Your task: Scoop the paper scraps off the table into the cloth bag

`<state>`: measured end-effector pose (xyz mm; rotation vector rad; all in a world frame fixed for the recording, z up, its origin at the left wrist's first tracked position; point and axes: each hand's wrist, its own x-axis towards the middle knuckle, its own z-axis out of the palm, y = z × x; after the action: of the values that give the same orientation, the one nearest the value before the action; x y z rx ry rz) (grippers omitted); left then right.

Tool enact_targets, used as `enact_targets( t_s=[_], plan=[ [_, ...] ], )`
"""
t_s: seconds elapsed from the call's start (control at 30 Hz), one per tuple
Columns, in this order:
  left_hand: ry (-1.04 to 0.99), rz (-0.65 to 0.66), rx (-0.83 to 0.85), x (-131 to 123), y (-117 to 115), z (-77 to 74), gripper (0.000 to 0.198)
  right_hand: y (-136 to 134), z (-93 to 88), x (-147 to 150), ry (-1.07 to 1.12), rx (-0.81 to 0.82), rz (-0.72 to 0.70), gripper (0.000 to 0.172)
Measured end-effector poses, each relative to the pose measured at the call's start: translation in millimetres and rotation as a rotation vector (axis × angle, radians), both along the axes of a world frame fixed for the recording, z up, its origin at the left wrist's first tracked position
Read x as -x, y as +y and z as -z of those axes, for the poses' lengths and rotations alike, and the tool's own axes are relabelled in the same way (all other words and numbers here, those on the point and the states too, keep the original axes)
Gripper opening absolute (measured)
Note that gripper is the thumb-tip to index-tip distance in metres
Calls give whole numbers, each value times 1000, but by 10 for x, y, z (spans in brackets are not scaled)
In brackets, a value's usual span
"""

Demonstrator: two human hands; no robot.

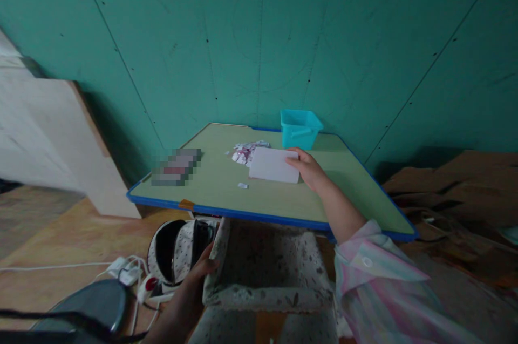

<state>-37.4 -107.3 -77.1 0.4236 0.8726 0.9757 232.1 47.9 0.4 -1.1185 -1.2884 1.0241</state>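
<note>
My right hand (308,167) reaches over the low green table (214,187) and holds the right edge of a white sheet of paper (272,164) lying on the tabletop. Torn paper scraps (246,152) lie just left of the sheet, and one small scrap (243,186) sits in front of it. A turquoise plastic bin (299,128) stands behind the sheet near the wall. My left hand (200,270) is low, fingers curled on the left edge of a speckled box-like seat (263,263) beneath the table's front edge.
A blurred object (176,167) lies on the table's left side. On the floor at left are a round black-and-white appliance (174,249), a white power strip with cables (129,274) and a dark round object (93,303). Brown cardboard (457,182) lies at right. A teal wall stands behind.
</note>
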Motion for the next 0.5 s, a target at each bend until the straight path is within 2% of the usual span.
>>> enact_targets(
  t_s=[0.1, 0.23, 0.5],
  plan=[
    [-39, 10, 17, -9, 6, 19, 54, 4, -17, 20, 41, -26, -20, 30],
    [-95, 22, 20, 1, 17, 26, 60, 51, -15, -39, 131, -50, 78, 33],
    [-90, 16, 13, 2, -8, -17, 63, 23, -5, -63, 9, -4, 108, 25]
  ],
)
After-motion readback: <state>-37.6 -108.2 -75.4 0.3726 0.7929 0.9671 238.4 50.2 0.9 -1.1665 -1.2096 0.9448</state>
